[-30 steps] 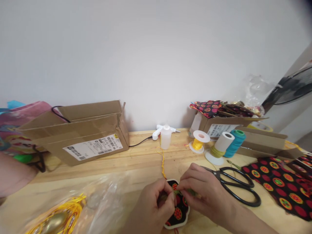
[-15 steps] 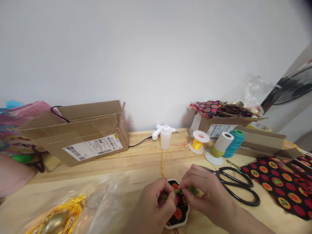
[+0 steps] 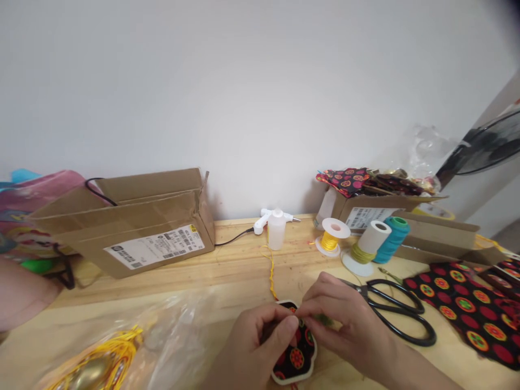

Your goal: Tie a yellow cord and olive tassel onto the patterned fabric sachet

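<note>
My left hand (image 3: 266,338) is closed in a pinch, its thumb and forefinger meeting the fingertips of my right hand (image 3: 343,322). That right hand is pinched too, and a tuft of green thread (image 3: 324,319) shows beneath its fingers. The spot where the fingertips meet hides most of the thread. Below both hands lies a flat black fabric ornament (image 3: 298,357) with red and orange flower prints and a white rim. From its top a twisted yellow cord (image 3: 272,276) runs up over the table.
Black-handled scissors (image 3: 400,311) lie right of my right hand, beside patterned fabric (image 3: 467,309). Behind stand yellow (image 3: 331,242), olive (image 3: 363,254) and teal (image 3: 392,238) spools, a white bottle (image 3: 277,230) and a glue gun (image 3: 262,222). Cardboard boxes (image 3: 162,227) and a plastic bag (image 3: 174,336) are left.
My fingertips have come together, covering the green strand that showed between them. The left thumb has shifted slightly up and right; the ornament stays beneath the hands.
</note>
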Motion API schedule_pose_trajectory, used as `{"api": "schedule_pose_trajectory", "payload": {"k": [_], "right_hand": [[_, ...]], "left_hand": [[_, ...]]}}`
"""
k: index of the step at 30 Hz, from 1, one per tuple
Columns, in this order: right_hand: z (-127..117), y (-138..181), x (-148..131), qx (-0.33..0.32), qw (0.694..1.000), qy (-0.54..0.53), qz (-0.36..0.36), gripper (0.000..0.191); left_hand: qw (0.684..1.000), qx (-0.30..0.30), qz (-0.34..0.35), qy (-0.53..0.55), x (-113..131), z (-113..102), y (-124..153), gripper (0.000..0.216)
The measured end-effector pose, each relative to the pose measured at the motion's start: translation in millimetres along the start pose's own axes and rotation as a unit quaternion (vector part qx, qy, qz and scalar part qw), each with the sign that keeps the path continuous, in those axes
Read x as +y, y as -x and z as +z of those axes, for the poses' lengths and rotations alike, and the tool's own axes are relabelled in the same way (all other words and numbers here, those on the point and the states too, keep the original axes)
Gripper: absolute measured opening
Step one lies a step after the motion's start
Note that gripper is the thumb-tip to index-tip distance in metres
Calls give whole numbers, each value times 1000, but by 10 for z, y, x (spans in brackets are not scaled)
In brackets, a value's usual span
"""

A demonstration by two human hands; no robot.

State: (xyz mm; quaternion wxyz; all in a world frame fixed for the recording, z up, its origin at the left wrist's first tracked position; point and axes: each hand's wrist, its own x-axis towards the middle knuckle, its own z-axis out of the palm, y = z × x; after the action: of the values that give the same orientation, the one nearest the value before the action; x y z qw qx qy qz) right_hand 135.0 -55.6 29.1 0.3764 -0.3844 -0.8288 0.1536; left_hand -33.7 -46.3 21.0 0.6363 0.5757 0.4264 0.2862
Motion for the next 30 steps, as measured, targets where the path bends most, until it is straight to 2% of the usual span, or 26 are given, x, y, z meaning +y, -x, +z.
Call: {"api": "schedule_pose_trajectory", "payload": {"k": [4, 9, 17, 20, 24, 27, 30], "right_hand": [[-35, 10, -11, 1, 1000, -15, 16, 19], [-92, -8, -41, -9, 998, -25, 62, 17], [-19, -9, -1, -22, 999, 1, 44, 14], [-23, -10, -7, -27, 998, -3, 53, 14], [-20, -12, -25, -32, 998, -10, 45, 15], [2, -10, -24, -36, 998, -22, 51, 16], [27, 0, -28, -40, 995, -47, 81, 15]], "left_hand": [[999, 12, -30, 17, -6, -20, -5, 19], [999, 19, -33, 36, -4, -23, -19, 20], [997, 25, -29, 73, -17, 3, -10, 22], [995, 6, -37, 97, -16, -5, -14, 27], [998, -36, -27, 51, -26, -19, -25, 35], [998, -31, -41, 22, -48, -21, -34, 34], [997, -34, -62, 42, -67, -20, -38, 29]]}}
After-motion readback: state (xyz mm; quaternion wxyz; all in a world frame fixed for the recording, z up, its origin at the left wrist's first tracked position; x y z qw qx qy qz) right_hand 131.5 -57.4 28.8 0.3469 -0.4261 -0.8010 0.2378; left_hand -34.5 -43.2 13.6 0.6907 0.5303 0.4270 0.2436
